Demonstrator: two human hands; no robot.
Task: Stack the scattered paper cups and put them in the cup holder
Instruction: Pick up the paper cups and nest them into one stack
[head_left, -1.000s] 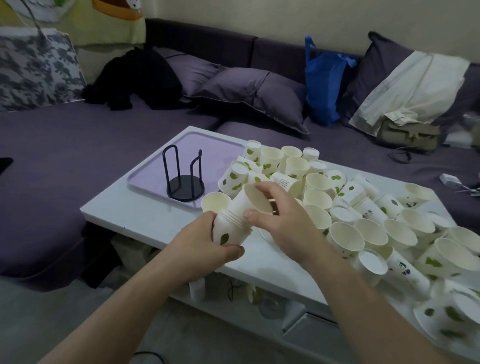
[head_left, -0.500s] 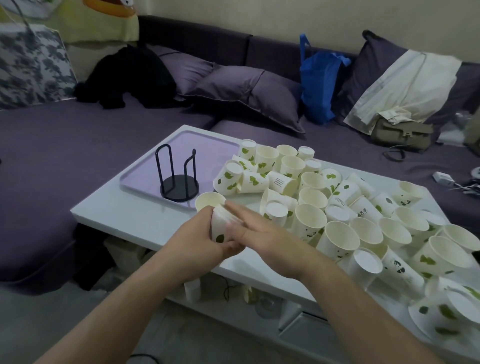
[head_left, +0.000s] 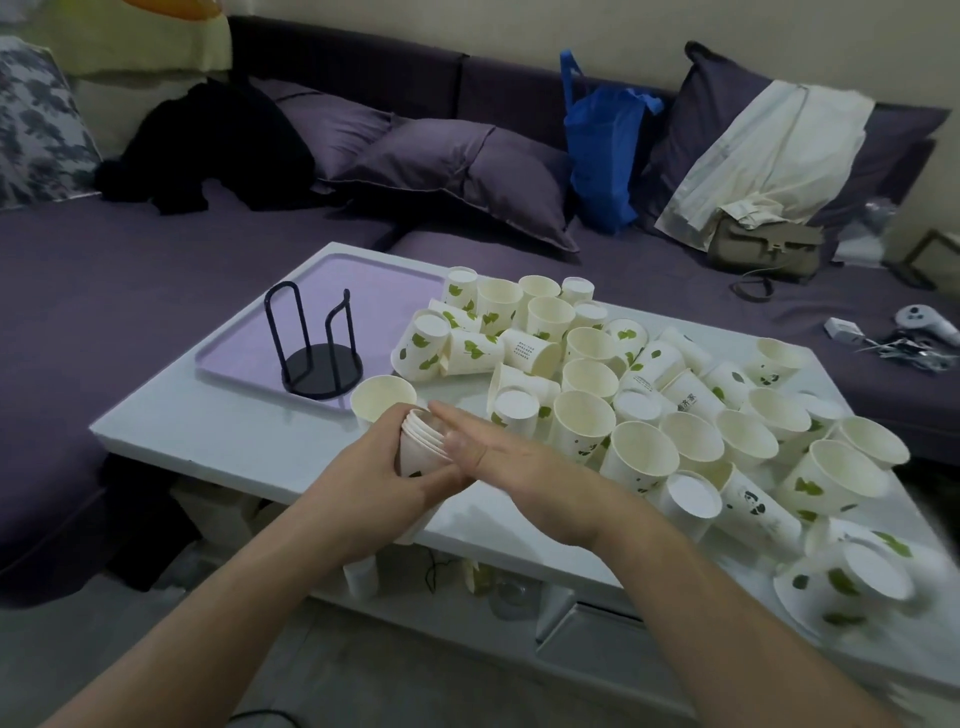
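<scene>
1. Purple sofa is wrapping around the back and left of the white counter.
2. Counter is carrying a lilac tray at its far left end and a big scatter of loose paper cups spreading over its middle and right.
3. Black wire cup holder is standing upright on the tray with no cup inside, just left of the loose cups and beyond the hands.
4. Left hand is wrapping closed around a nested cup stack, tilted, rims facing up-right, above the counter's near edge.
5. Right hand is lying flat, fingers extended, palm pressing against the stack's rims, gripping nothing.
6. One upright cup is sitting just behind the left hand, beside the tray corner.
</scene>
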